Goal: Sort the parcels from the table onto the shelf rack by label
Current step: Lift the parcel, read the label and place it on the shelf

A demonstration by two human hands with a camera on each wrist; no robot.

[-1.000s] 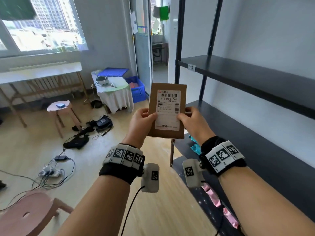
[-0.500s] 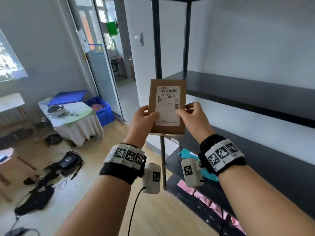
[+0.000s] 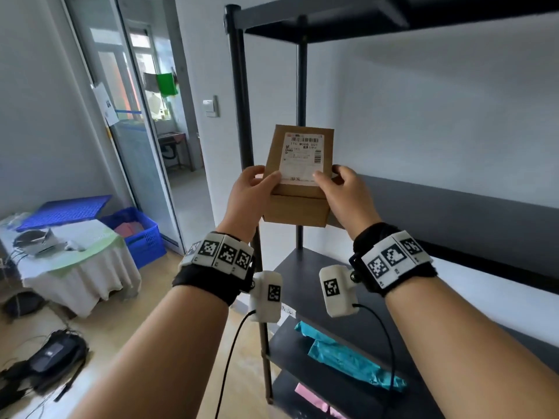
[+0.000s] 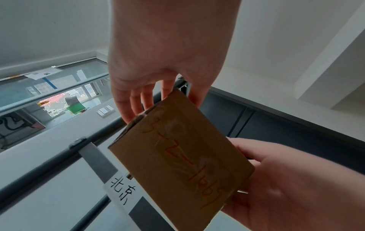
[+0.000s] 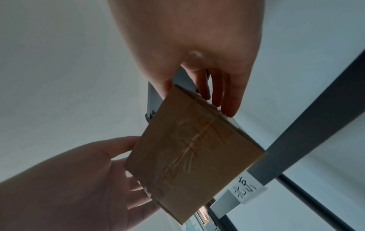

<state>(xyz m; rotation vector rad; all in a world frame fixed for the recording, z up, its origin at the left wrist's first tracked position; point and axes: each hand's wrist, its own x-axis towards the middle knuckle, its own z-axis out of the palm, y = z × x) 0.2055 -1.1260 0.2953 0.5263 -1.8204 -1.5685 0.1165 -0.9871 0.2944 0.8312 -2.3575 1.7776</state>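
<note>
A brown cardboard parcel [image 3: 298,204] with a white shipping label [image 3: 302,155] on top is held in front of the black shelf rack [image 3: 242,116]. My left hand [image 3: 257,186] grips its left edge and my right hand [image 3: 335,182] its right edge, thumbs on the label. In the left wrist view the left hand [image 4: 158,70] holds the parcel's [image 4: 181,164] far edge, red handwriting across its underside. From the right wrist, the right hand [image 5: 197,54] holds the parcel [image 5: 193,156]. A white handwritten tag [image 4: 120,192] sits on the shelf edge beside it.
The middle shelf [image 3: 453,213] runs right behind the parcel. A teal parcel [image 3: 348,355] lies on a lower shelf, a pink one [image 3: 311,397] below it. At left stand a cloth-covered table [image 3: 75,261], a blue crate [image 3: 139,234], and bags and cables [image 3: 45,364] on the floor.
The view has swung right toward the rack. The parcel has risen and tipped from upright to flatter, label up, nearer the shelf post. Both hands kept their hold.
</note>
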